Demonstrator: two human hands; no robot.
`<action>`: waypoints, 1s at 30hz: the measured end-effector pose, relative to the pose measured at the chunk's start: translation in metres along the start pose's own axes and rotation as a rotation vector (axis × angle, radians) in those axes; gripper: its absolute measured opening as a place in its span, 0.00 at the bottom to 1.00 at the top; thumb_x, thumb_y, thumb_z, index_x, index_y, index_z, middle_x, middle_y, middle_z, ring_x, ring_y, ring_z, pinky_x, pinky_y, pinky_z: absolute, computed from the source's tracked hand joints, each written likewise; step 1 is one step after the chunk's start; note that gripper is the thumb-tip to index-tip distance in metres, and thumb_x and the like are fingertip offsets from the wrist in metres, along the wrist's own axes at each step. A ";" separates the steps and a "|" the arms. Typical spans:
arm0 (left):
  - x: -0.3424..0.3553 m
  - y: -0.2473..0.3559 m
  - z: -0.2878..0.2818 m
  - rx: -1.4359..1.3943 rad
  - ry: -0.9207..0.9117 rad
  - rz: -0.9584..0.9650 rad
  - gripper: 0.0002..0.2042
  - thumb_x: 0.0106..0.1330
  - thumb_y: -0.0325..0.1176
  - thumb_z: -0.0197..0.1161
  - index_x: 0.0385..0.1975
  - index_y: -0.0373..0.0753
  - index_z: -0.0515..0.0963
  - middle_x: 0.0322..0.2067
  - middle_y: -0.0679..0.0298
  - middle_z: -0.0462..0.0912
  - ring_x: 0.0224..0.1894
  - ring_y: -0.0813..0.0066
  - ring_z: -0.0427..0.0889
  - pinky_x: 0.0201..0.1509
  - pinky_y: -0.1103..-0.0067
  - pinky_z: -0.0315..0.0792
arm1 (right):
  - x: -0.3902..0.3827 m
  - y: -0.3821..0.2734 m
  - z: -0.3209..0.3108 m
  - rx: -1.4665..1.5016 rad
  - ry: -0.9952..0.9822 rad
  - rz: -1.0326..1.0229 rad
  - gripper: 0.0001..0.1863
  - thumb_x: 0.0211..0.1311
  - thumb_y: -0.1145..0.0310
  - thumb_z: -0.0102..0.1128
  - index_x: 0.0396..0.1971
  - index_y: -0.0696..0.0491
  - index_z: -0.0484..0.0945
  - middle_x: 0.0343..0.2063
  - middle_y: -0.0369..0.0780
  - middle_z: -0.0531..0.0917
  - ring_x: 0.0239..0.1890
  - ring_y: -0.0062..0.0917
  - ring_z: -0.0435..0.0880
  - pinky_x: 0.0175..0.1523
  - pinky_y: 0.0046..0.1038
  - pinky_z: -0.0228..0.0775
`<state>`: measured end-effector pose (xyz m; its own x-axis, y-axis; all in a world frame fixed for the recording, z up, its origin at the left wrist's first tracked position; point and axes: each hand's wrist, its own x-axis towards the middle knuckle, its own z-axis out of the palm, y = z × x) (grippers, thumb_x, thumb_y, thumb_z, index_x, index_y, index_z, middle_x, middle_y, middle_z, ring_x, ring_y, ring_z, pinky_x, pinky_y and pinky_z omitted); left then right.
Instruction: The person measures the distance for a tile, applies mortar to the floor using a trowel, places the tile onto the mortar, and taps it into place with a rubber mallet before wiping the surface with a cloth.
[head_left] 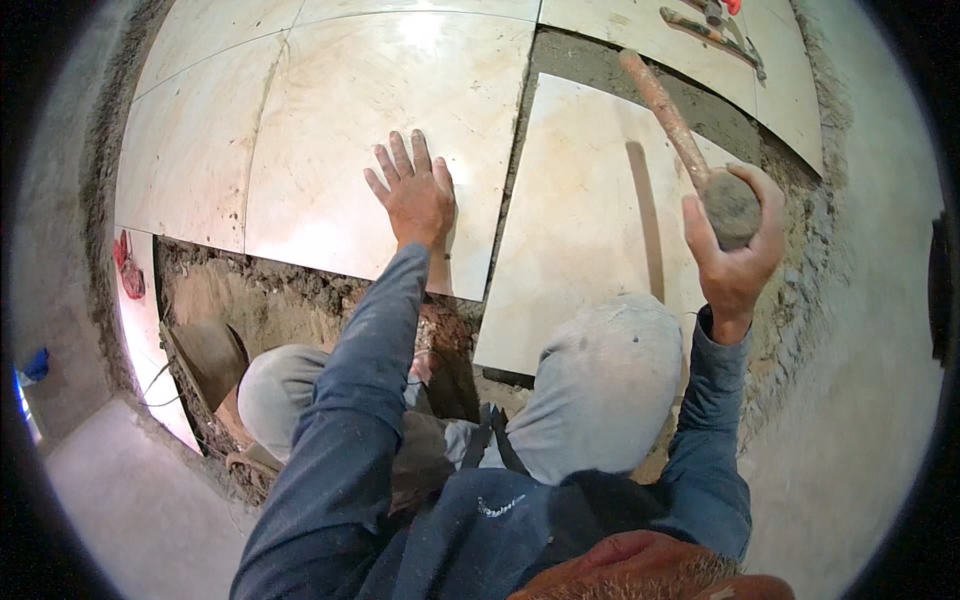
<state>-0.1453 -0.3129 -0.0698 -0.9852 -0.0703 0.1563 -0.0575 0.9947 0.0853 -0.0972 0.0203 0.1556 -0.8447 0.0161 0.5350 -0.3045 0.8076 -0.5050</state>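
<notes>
My left hand lies flat with fingers spread on a large cream floor tile, near its front right corner. My right hand is raised and grips the grey rubber head of a mallet; its reddish wooden handle points up and away to the left. Below the mallet lies a second cream tile, set slightly askew with a dark gap between it and the tile under my left hand. My knees in grey trousers rest at the tiles' near edge.
Bare mortar bed shows in front of the left tile. More laid tiles extend to the left and back. Tools lie on a far tile. A shoe sits at lower left. A grey wall rises on the right.
</notes>
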 end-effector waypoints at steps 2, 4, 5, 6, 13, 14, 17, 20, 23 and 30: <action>0.003 0.004 -0.001 -0.026 0.007 0.005 0.30 0.78 0.49 0.43 0.76 0.44 0.57 0.77 0.48 0.51 0.79 0.41 0.44 0.77 0.42 0.34 | 0.011 0.016 0.038 0.027 -0.032 0.055 0.26 0.52 0.64 0.78 0.49 0.57 0.78 0.39 0.44 0.84 0.40 0.32 0.86 0.47 0.33 0.79; 0.014 0.025 -0.002 -0.106 0.015 0.032 0.30 0.78 0.48 0.43 0.77 0.44 0.57 0.77 0.48 0.51 0.79 0.41 0.44 0.77 0.42 0.34 | 0.027 0.091 0.115 -0.209 0.080 -0.110 0.25 0.53 0.60 0.76 0.48 0.56 0.79 0.39 0.45 0.85 0.40 0.36 0.87 0.46 0.36 0.80; 0.010 0.021 -0.004 -0.115 0.011 0.034 0.30 0.78 0.48 0.43 0.77 0.44 0.56 0.77 0.49 0.50 0.79 0.41 0.43 0.77 0.42 0.34 | 0.034 0.074 0.137 -0.168 0.020 -0.060 0.25 0.53 0.56 0.75 0.46 0.54 0.79 0.37 0.44 0.85 0.39 0.39 0.86 0.45 0.37 0.81; 0.009 0.016 0.002 -0.064 -0.021 0.006 0.30 0.78 0.49 0.44 0.77 0.45 0.56 0.77 0.48 0.50 0.79 0.41 0.44 0.77 0.42 0.34 | 0.038 0.059 0.155 -0.189 0.026 -0.093 0.25 0.51 0.56 0.76 0.44 0.52 0.78 0.36 0.41 0.84 0.39 0.37 0.86 0.44 0.37 0.82; 0.010 0.008 0.006 -0.054 0.032 0.011 0.31 0.77 0.49 0.46 0.77 0.45 0.57 0.77 0.50 0.53 0.79 0.42 0.46 0.77 0.43 0.35 | 0.016 0.040 0.104 -0.221 -0.040 -0.086 0.25 0.51 0.59 0.76 0.46 0.52 0.77 0.39 0.42 0.85 0.40 0.34 0.87 0.42 0.37 0.82; 0.009 0.007 0.003 -0.051 0.036 0.005 0.30 0.77 0.49 0.46 0.76 0.46 0.57 0.77 0.50 0.53 0.79 0.42 0.46 0.77 0.43 0.35 | 0.010 0.030 0.086 -0.178 -0.040 -0.083 0.25 0.50 0.60 0.77 0.46 0.52 0.78 0.38 0.42 0.84 0.40 0.34 0.87 0.43 0.37 0.82; 0.005 0.001 0.004 -0.044 0.052 -0.007 0.30 0.77 0.49 0.46 0.76 0.45 0.58 0.77 0.50 0.53 0.79 0.42 0.46 0.77 0.43 0.36 | 0.008 -0.004 0.040 -0.065 -0.038 -0.080 0.26 0.48 0.63 0.78 0.47 0.53 0.78 0.37 0.43 0.84 0.39 0.35 0.87 0.44 0.35 0.82; 0.000 0.004 -0.001 -0.007 0.013 0.003 0.30 0.77 0.48 0.46 0.76 0.45 0.59 0.77 0.49 0.53 0.79 0.42 0.47 0.77 0.42 0.37 | 0.020 -0.008 0.038 0.040 -0.060 -0.033 0.26 0.48 0.62 0.78 0.47 0.55 0.79 0.36 0.44 0.84 0.37 0.38 0.87 0.45 0.33 0.81; -0.006 0.020 -0.001 -0.032 -0.015 0.049 0.30 0.77 0.48 0.47 0.76 0.45 0.59 0.76 0.49 0.54 0.78 0.41 0.47 0.77 0.42 0.39 | 0.037 0.078 0.140 -0.172 0.041 -0.150 0.28 0.50 0.55 0.76 0.48 0.54 0.79 0.40 0.45 0.85 0.39 0.41 0.86 0.46 0.37 0.81; 0.010 0.009 0.001 -0.081 -0.002 0.016 0.30 0.77 0.48 0.45 0.77 0.45 0.57 0.77 0.49 0.51 0.79 0.41 0.44 0.78 0.43 0.34 | 0.033 0.052 0.115 -0.161 -0.047 0.014 0.27 0.54 0.55 0.74 0.49 0.55 0.77 0.42 0.47 0.85 0.43 0.40 0.87 0.47 0.38 0.80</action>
<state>-0.1555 -0.3045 -0.0687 -0.9863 -0.0543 0.1561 -0.0287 0.9864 0.1619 -0.1913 -0.0051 0.0693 -0.8692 0.0029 0.4944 -0.2217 0.8916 -0.3949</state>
